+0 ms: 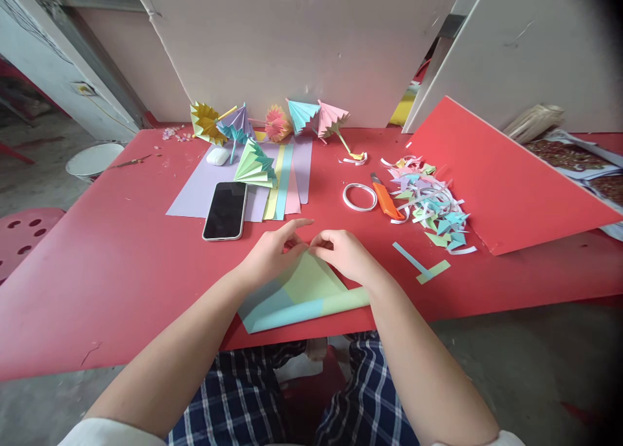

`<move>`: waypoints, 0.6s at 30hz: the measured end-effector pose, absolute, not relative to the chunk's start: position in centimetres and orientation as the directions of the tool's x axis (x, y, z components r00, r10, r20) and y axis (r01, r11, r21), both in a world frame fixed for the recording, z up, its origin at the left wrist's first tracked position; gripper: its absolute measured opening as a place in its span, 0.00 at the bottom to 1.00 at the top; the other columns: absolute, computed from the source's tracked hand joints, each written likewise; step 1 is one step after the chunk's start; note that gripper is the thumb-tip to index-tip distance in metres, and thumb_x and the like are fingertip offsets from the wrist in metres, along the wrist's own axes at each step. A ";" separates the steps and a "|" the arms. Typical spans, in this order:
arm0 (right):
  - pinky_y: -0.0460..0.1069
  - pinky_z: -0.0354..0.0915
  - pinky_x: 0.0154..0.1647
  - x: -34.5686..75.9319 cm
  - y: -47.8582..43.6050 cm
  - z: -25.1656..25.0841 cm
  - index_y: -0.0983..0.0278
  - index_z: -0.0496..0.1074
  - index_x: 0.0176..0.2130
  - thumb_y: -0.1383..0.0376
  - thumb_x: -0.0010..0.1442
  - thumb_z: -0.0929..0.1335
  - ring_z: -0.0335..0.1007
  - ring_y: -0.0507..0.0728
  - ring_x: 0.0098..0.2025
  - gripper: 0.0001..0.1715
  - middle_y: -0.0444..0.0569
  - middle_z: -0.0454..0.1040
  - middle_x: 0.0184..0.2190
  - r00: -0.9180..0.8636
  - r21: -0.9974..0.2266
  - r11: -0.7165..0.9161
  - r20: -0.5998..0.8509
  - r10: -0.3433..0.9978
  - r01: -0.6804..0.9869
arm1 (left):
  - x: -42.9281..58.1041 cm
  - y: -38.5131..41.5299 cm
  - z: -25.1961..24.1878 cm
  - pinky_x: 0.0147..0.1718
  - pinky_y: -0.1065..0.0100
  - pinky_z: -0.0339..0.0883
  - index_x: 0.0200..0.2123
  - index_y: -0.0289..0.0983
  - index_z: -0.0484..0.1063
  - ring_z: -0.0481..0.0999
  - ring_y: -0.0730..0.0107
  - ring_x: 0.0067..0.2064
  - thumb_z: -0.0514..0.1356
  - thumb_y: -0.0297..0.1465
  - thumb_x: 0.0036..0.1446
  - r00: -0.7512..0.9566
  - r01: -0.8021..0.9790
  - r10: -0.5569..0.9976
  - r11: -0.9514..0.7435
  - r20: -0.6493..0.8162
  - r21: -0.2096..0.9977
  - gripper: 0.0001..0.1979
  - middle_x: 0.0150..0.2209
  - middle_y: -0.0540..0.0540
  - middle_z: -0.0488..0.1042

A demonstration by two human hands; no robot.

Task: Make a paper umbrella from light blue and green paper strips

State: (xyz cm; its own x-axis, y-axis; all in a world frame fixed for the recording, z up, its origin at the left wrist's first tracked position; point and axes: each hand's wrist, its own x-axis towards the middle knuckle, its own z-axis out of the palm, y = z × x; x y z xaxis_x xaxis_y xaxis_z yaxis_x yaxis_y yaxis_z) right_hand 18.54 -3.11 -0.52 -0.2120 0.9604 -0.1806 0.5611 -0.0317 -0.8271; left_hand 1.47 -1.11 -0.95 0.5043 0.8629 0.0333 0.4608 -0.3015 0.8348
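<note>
A green and blue paper sheet [302,297] lies folded into a triangle at the near edge of the red table [121,271]. My left hand [272,254] and my right hand [343,254] meet at the triangle's top corner. Both pinch the paper tip between thumb and fingers. The left index finger sticks out over the table. Just beyond my left hand lies a black phone [225,210].
Several folded paper umbrellas [272,124] stand at the table's far edge, with pastel sheets [287,173] and a white earbud case [217,156]. To the right lie a tape ring [359,196], an orange cutter [387,201], paper scraps [431,202] and a tilted red board [501,173].
</note>
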 end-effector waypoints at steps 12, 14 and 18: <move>0.47 0.60 0.31 18.3 -2.9 -1.0 0.63 0.68 0.29 0.62 0.51 0.65 0.66 0.52 0.31 0.06 0.44 0.71 0.29 -0.196 -0.825 -0.069 -0.213 0.957 0.561 | 1.3 -1.0 -1.5 0.38 0.67 0.66 0.52 0.43 0.58 0.72 0.72 0.34 0.52 0.29 0.53 0.562 0.432 0.825 -0.359 0.065 0.828 0.22 0.31 0.51 0.72; 0.46 0.60 0.30 18.2 -2.9 -1.1 0.63 0.68 0.29 0.62 0.51 0.66 0.66 0.51 0.30 0.06 0.44 0.71 0.28 -0.189 -0.821 -0.073 -0.215 0.958 0.567 | 1.3 -1.0 -1.5 0.38 0.67 0.67 0.52 0.43 0.58 0.72 0.72 0.34 0.52 0.29 0.53 0.568 0.435 0.820 -0.368 0.067 0.822 0.22 0.32 0.51 0.72; 0.46 0.59 0.27 18.1 -2.9 -0.9 0.63 0.69 0.29 0.61 0.51 0.65 0.64 0.51 0.28 0.07 0.44 0.70 0.27 -0.175 -0.813 -0.090 -0.230 0.957 0.575 | 1.3 -1.0 -1.6 0.38 0.66 0.67 0.53 0.42 0.58 0.72 0.72 0.34 0.53 0.30 0.53 0.569 0.434 0.818 -0.381 0.080 0.817 0.22 0.32 0.50 0.72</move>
